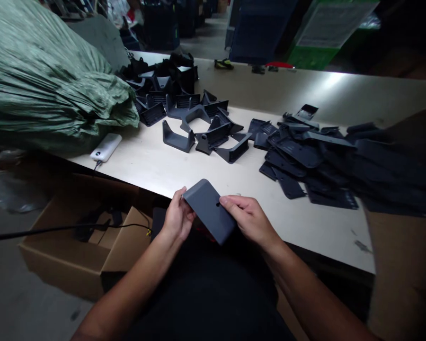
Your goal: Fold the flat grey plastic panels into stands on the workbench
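Observation:
A dark grey plastic part (209, 210) with a small hole is held between both hands at the table's front edge. My left hand (178, 215) grips its left end, the fingers partly hidden behind it. On the other side, my right hand (247, 215) pinches the part near the hole, thumb on top. Beyond the hands, several U-shaped dark parts (177, 137) lie on the white table (142, 161). A heap of flat dark parts (298, 149) is on the right.
A green woven sack (57, 80) bulges over the table's left side, beside a white power bank (106, 147) with a cable. An open cardboard box (67, 255) stands below left. Brown cardboard (401, 255) is at the right.

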A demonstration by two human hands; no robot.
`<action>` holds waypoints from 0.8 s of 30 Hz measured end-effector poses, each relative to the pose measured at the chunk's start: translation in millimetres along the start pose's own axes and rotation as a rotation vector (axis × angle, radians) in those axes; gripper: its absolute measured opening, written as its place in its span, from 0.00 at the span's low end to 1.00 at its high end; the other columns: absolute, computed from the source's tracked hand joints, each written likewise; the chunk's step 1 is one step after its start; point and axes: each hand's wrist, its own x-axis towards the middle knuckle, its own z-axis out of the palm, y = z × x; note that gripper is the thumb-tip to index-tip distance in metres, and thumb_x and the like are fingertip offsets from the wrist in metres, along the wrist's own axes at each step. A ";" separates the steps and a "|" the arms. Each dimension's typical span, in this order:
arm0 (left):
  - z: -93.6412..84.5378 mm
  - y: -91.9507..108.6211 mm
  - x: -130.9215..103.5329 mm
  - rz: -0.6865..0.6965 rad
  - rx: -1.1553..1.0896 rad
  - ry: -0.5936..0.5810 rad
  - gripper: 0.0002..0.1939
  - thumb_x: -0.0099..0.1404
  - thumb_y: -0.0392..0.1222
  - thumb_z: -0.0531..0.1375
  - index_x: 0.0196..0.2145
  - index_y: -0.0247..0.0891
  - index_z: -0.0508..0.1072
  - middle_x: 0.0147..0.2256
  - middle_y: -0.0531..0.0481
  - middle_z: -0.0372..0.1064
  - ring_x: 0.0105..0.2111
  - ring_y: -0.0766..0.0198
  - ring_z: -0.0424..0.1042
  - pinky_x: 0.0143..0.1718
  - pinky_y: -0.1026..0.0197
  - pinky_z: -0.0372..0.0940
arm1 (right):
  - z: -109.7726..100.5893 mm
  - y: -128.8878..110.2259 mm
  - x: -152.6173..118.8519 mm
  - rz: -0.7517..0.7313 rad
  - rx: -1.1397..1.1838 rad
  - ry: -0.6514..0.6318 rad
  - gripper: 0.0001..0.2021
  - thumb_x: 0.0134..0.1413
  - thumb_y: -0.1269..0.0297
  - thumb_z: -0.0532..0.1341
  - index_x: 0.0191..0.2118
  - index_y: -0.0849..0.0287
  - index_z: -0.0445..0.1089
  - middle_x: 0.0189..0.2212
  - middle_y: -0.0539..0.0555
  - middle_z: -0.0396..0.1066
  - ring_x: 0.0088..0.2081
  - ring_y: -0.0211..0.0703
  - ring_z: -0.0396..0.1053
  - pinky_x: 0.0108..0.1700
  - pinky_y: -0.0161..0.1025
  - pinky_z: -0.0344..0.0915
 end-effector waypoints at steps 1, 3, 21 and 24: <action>-4.8 -3.5 2.1 0.065 0.044 0.019 0.14 0.65 0.50 0.64 0.33 0.35 0.78 0.27 0.50 0.75 0.25 0.64 0.71 0.29 0.64 0.63 | -4.0 1.0 0.8 0.006 0.010 0.000 0.22 0.65 0.44 0.64 0.30 0.57 0.78 0.24 0.49 0.70 0.27 0.38 0.63 0.29 0.36 0.60; -13.0 -6.8 4.5 0.215 0.156 0.056 0.12 0.65 0.49 0.65 0.35 0.35 0.79 0.29 0.49 0.76 0.29 0.63 0.72 0.30 0.65 0.62 | -11.1 1.9 1.3 0.026 0.011 0.010 0.22 0.63 0.44 0.65 0.30 0.58 0.79 0.24 0.49 0.70 0.27 0.37 0.62 0.29 0.36 0.58; -8.4 12.1 -26.4 0.397 0.431 -0.169 0.17 0.58 0.53 0.72 0.27 0.37 0.75 0.25 0.54 0.63 0.27 0.65 0.60 0.29 0.64 0.56 | -47.9 -12.4 -33.0 -0.147 -0.206 0.398 0.18 0.60 0.45 0.69 0.38 0.56 0.82 0.37 0.56 0.82 0.41 0.50 0.77 0.48 0.45 0.72; -7.1 -0.4 -41.0 0.444 0.488 -0.148 0.19 0.57 0.57 0.73 0.30 0.37 0.78 0.29 0.50 0.69 0.31 0.60 0.65 0.33 0.62 0.60 | -36.9 -11.8 -41.0 -0.031 -0.035 0.118 0.22 0.58 0.41 0.68 0.38 0.57 0.82 0.34 0.56 0.82 0.38 0.51 0.77 0.42 0.43 0.73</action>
